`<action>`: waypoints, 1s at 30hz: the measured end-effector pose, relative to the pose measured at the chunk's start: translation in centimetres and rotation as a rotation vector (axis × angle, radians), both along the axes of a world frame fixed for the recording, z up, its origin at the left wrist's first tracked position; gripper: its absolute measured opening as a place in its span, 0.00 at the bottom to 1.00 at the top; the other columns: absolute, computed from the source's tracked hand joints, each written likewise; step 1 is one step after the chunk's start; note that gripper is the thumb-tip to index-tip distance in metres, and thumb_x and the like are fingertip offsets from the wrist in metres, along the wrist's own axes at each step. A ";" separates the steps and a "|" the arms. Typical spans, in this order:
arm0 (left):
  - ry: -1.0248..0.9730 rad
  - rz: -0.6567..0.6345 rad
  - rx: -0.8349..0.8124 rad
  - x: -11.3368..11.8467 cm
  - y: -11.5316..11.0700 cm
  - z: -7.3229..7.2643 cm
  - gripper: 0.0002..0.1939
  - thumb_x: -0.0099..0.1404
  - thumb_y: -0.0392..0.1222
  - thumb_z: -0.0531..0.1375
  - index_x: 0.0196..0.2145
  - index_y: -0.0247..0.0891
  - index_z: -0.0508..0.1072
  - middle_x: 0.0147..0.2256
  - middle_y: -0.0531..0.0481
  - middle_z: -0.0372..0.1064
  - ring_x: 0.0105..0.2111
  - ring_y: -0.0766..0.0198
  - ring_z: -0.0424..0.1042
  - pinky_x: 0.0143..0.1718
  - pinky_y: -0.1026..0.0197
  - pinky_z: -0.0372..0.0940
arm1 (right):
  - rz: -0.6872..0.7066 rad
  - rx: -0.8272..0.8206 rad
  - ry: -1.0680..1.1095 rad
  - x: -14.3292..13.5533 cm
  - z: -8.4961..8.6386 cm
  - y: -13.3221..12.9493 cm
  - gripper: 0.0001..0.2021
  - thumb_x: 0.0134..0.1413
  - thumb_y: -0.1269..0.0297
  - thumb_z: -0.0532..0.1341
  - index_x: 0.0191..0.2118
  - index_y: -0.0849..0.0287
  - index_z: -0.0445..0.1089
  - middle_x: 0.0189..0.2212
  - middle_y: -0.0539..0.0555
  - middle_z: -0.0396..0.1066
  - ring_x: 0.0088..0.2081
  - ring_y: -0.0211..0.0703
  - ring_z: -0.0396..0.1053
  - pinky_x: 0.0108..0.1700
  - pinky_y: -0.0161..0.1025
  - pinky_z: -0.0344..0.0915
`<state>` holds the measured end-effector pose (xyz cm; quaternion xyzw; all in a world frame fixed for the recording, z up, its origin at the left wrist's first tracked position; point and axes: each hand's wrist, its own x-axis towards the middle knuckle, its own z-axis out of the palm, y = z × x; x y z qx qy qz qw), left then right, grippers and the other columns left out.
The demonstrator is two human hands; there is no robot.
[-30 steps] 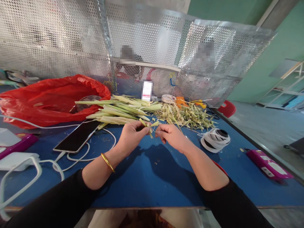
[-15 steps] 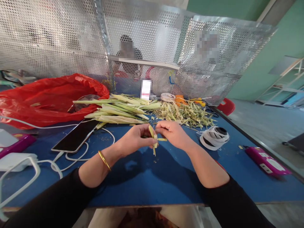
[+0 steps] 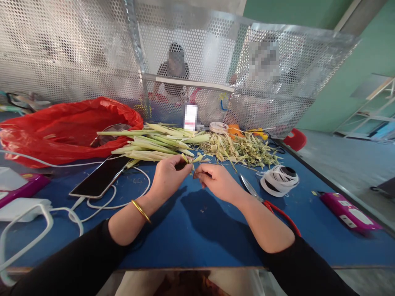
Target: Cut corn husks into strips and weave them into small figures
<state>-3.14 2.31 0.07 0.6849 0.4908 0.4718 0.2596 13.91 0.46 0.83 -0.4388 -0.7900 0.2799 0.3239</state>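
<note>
My left hand [image 3: 169, 174] pinches a small folded piece of yellow-green corn husk [image 3: 185, 158] between thumb and fingers. Just to its right, my right hand [image 3: 217, 181] has its fingertips pressed together below the husk piece; what they hold is too small to make out. Beyond my left hand lies a pile of long pale-green corn husks [image 3: 157, 142]. A heap of shredded husk trimmings [image 3: 247, 150] spreads behind my right hand. Scissors [image 3: 250, 187] with red handles lie partly hidden under my right forearm, beside a spool of white thread [image 3: 279, 181].
A red plastic bag [image 3: 61, 139] stands at the left, near a phone [image 3: 100, 176] and white cables. A purple packet [image 3: 350, 211] sits at the right. A roll of tape [image 3: 218, 127] is behind the trimmings. People are beyond a perforated metal screen [image 3: 191, 45].
Both hands have moved slightly away from me and tilted, with the left also shifting left. The husk piece has turned in the left hand. The scissors now show more beside my right forearm.
</note>
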 end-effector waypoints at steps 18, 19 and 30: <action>-0.218 -0.492 -0.322 0.3 -0.7 1.0 0.12 0.52 0.43 0.66 0.33 0.34 0.75 0.29 0.50 0.74 0.28 0.65 0.71 0.33 0.63 0.66 | -0.039 -0.401 0.322 2.1 -0.5 2.2 0.06 0.47 0.64 0.62 0.25 0.62 0.70 0.18 0.46 0.65 0.20 0.33 0.60 0.26 0.33 0.58; -0.187 -0.443 -0.266 0.3 -0.6 0.9 0.11 0.53 0.44 0.65 0.32 0.34 0.76 0.29 0.49 0.75 0.29 0.64 0.71 0.34 0.63 0.66 | -0.054 -0.419 0.319 2.0 -0.6 2.2 0.07 0.47 0.64 0.62 0.24 0.62 0.70 0.17 0.46 0.64 0.20 0.32 0.59 0.25 0.33 0.57; 0.265 -0.116 0.198 0.2 -1.1 0.2 0.11 0.58 0.35 0.55 0.34 0.38 0.78 0.33 0.49 0.78 0.33 0.62 0.74 0.38 0.64 0.65 | -0.004 -0.103 0.157 -0.1 -0.1 0.1 0.09 0.52 0.68 0.57 0.23 0.59 0.65 0.19 0.46 0.61 0.22 0.34 0.60 0.27 0.32 0.56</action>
